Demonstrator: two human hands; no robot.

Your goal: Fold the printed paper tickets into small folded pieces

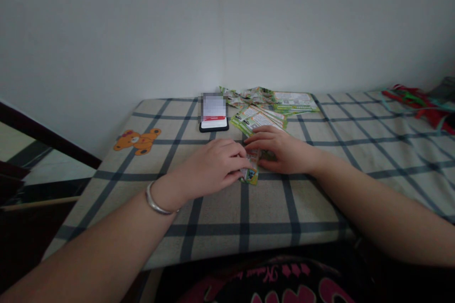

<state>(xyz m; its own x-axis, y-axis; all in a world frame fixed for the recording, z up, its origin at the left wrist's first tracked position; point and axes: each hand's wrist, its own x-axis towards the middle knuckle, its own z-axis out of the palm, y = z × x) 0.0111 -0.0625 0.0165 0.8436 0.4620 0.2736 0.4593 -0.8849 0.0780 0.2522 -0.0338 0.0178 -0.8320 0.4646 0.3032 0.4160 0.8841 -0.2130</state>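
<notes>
A small green printed paper [253,173] lies on the table between my hands, its upper part covered by fingers. My left hand [220,163], with a silver bangle at the wrist, reaches over from the left, its curled fingers pressing on the paper's left side. From the right, my right hand [279,150] bends its fingers around the same paper, thumb near its right edge. Just beyond the fingers, several green-and-white printed sheets [254,117] lie fanned out. Behind them sit several crumpled or folded pieces [249,97] of similar print.
A phone [213,125] in a dark case lies left of the sheets. More printed sheets [296,101] are stacked at the back, near the wall [177,23]. Red and green fabric [423,106] lies far right. A bear picture [138,141] marks the checked tablecloth [213,213].
</notes>
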